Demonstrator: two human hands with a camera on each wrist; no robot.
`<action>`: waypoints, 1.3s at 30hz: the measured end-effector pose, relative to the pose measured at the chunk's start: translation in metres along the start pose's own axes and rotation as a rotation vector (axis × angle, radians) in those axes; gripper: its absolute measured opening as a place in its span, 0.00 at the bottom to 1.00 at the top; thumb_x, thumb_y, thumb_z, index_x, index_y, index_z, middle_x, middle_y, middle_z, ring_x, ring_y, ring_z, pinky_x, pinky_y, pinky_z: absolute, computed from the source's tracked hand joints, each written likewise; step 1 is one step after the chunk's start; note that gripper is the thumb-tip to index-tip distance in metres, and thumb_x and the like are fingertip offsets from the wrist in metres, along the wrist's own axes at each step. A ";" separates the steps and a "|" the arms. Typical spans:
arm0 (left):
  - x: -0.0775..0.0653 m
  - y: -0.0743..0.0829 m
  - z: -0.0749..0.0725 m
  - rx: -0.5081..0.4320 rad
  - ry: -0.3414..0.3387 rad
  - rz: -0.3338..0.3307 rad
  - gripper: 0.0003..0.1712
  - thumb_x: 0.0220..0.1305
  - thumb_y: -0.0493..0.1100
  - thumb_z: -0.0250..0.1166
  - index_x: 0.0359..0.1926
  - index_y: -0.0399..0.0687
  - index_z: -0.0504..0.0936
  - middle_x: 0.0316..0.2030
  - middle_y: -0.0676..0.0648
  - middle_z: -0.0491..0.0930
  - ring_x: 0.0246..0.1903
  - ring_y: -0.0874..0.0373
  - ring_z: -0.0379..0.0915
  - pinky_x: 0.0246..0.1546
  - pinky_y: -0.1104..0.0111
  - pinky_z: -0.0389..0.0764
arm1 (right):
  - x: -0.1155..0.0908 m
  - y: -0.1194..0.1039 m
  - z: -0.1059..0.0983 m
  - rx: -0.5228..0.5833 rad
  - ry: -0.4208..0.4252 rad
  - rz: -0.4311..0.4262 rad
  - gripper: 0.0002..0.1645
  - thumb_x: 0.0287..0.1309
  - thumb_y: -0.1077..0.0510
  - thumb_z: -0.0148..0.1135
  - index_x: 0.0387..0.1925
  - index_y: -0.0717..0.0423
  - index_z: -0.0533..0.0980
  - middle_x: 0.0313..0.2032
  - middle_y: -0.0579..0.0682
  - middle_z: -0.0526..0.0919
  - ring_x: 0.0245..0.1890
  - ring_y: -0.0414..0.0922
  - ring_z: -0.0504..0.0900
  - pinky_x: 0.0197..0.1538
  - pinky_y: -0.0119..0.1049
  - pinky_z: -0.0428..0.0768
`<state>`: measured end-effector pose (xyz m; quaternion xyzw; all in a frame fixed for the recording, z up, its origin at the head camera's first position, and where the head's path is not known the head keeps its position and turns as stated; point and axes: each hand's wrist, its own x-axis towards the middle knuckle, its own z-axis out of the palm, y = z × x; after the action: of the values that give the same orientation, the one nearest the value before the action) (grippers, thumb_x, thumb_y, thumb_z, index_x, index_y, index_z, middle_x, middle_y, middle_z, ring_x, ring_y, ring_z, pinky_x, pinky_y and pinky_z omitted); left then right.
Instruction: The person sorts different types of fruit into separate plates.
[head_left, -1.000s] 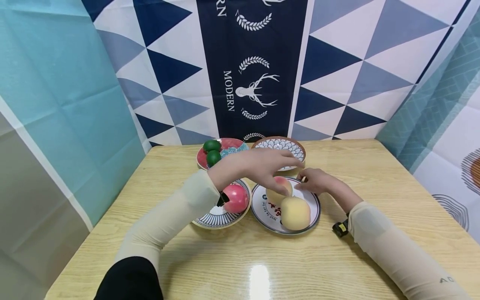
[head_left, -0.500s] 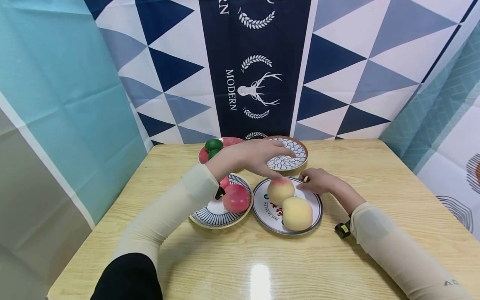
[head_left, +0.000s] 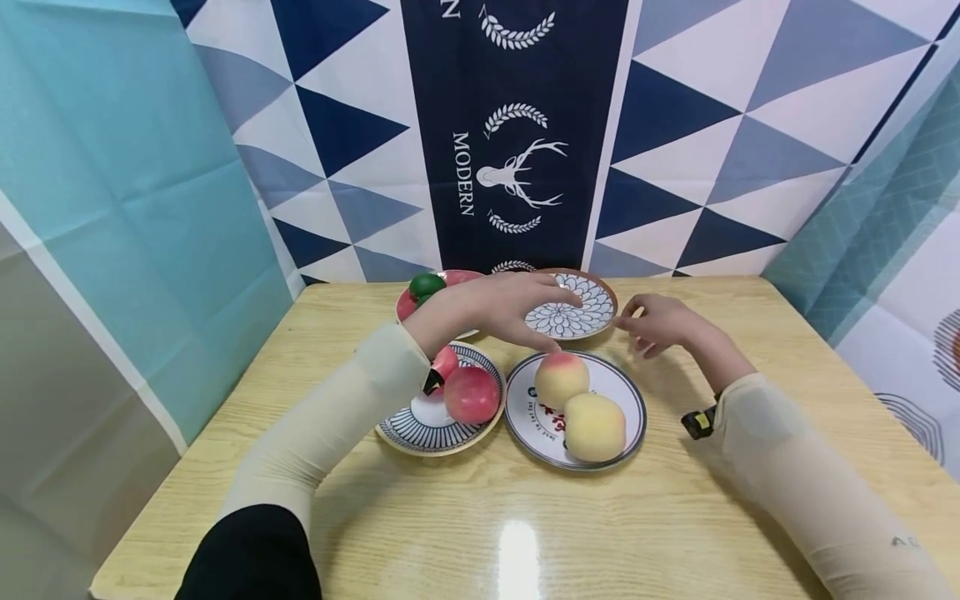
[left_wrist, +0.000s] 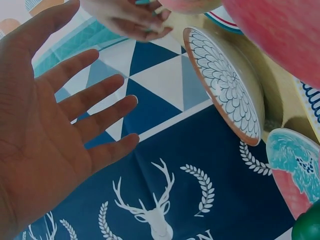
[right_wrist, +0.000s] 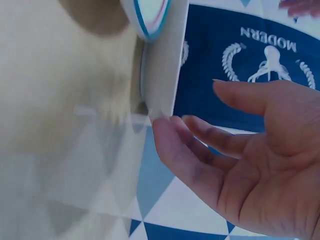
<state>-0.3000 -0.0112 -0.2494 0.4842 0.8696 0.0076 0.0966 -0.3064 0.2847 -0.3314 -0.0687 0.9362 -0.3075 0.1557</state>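
Note:
In the head view my left hand hovers with fingers spread over the near-left part of the brown-rimmed petal-patterned plate. In the left wrist view its palm and straight fingers are bare, holding nothing. My right hand, loosely bent, is at the right side of that same plate. The right wrist view shows its fingertips right at the edge of the plate, thumb apart. Just in front, a white plate with a dark-lined rim bears two peaches, one rear and one front.
Left of the peaches, a striped bowl holds pinkish-red round fruits, partly behind the left wrist. Behind it, a red and turquoise plate carries green fruits. A patterned cloth hangs along the table's back edge.
My right hand has left the white plate's right rim and moved back and right to the brown-rimmed plate. My left hand has drawn slightly back and left, off the rear peach.

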 end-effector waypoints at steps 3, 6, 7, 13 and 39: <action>-0.002 -0.002 0.001 -0.002 0.003 -0.001 0.46 0.67 0.71 0.65 0.81 0.66 0.64 0.79 0.51 0.62 0.79 0.53 0.55 0.75 0.48 0.62 | 0.013 -0.002 -0.011 -0.028 0.073 0.006 0.33 0.79 0.45 0.55 0.63 0.72 0.66 0.55 0.76 0.75 0.45 0.62 0.87 0.38 0.47 0.89; -0.002 -0.004 0.002 -0.005 0.004 -0.004 0.46 0.67 0.71 0.65 0.80 0.66 0.64 0.79 0.51 0.63 0.78 0.53 0.56 0.75 0.50 0.63 | 0.030 -0.006 -0.019 -0.039 0.129 0.030 0.38 0.78 0.44 0.53 0.67 0.75 0.63 0.61 0.77 0.69 0.51 0.66 0.82 0.38 0.48 0.89; -0.002 -0.004 0.002 -0.008 0.002 -0.003 0.45 0.67 0.71 0.66 0.80 0.66 0.64 0.79 0.51 0.63 0.78 0.53 0.56 0.75 0.51 0.63 | 0.037 -0.007 -0.021 -0.029 0.136 0.045 0.38 0.78 0.44 0.53 0.67 0.75 0.63 0.61 0.77 0.68 0.52 0.67 0.81 0.38 0.48 0.89; -0.003 -0.005 0.006 -0.011 -0.006 0.004 0.45 0.68 0.71 0.65 0.80 0.67 0.64 0.79 0.51 0.62 0.78 0.52 0.56 0.74 0.50 0.64 | 0.073 -0.013 -0.023 0.074 0.091 0.167 0.34 0.76 0.44 0.54 0.59 0.74 0.65 0.57 0.70 0.69 0.56 0.68 0.78 0.44 0.51 0.88; -0.005 -0.009 0.007 -0.015 0.010 0.014 0.46 0.68 0.70 0.66 0.80 0.63 0.65 0.77 0.51 0.66 0.75 0.55 0.59 0.74 0.53 0.65 | 0.109 -0.029 -0.008 -0.094 0.060 0.385 0.21 0.70 0.59 0.67 0.53 0.74 0.76 0.39 0.62 0.79 0.28 0.47 0.81 0.34 0.34 0.83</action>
<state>-0.3038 -0.0211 -0.2566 0.4894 0.8666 0.0175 0.0958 -0.4108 0.2415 -0.3355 0.1134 0.9496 -0.2300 0.1803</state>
